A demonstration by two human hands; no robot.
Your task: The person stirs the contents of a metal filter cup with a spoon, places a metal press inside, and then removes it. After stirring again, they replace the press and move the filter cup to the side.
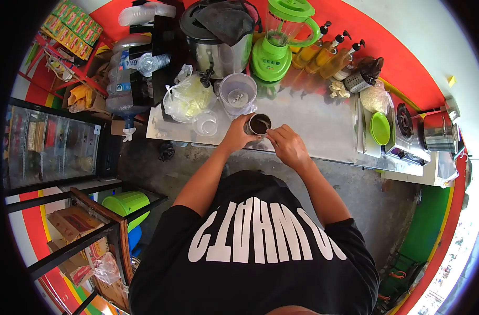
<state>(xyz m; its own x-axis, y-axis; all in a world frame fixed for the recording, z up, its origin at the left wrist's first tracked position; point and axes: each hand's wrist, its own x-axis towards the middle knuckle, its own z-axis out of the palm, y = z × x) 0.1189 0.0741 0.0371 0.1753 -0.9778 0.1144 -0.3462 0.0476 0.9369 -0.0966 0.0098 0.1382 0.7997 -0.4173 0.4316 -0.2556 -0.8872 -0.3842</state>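
Note:
My left hand (236, 135) is wrapped around a small metal cup (251, 126) with dark contents, near the front edge of the steel counter (323, 123). My right hand (288, 145) is closed on a spoon (264, 124) whose far end reaches into the cup; its tip is hidden in the dark contents. Just beyond the cup stands a clear plastic tub (238, 86) with some white stuff at its bottom. To the left are a clear plastic cup (206, 123) and a plastic bag (189, 101) with something yellowish inside.
A green blender (271, 58) and a large steel dispenser (223, 55) stand at the back. Pump bottles (323, 55) line the red wall. Green plates (379, 128) and a stove (404, 123) are on the right. A large water bottle (121, 84) is on the left.

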